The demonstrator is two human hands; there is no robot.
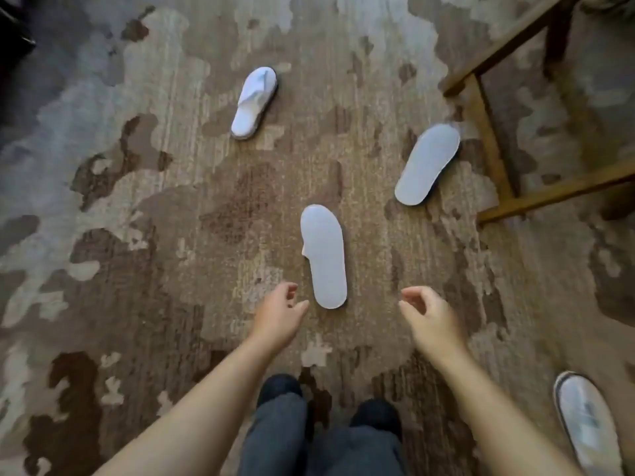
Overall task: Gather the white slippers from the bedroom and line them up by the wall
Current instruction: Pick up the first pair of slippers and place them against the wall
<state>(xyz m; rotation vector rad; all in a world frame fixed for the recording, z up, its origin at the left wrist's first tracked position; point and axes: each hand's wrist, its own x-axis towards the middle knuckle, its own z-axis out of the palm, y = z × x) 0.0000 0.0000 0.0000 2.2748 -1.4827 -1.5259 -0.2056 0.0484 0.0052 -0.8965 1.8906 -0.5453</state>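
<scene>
Several white slippers lie scattered on the patterned carpet. The nearest slipper point(324, 255) lies sole up, straight ahead of me. A second sole-up slipper point(427, 163) lies to the right by a wooden frame. A third slipper point(254, 102) lies right side up farther off, left of centre. A fourth slipper point(587, 419) lies right side up at the lower right. My left hand point(280, 314) hovers just left of the nearest slipper's heel, fingers loosely curled, empty. My right hand point(427, 316) hovers to its right, fingers apart, empty.
A wooden furniture frame point(494, 159) with low rails stands on the carpet at the upper right, close to the second slipper. My legs and dark shoes point(280, 388) are at the bottom centre. A dark object point(13, 36) sits at the top left corner.
</scene>
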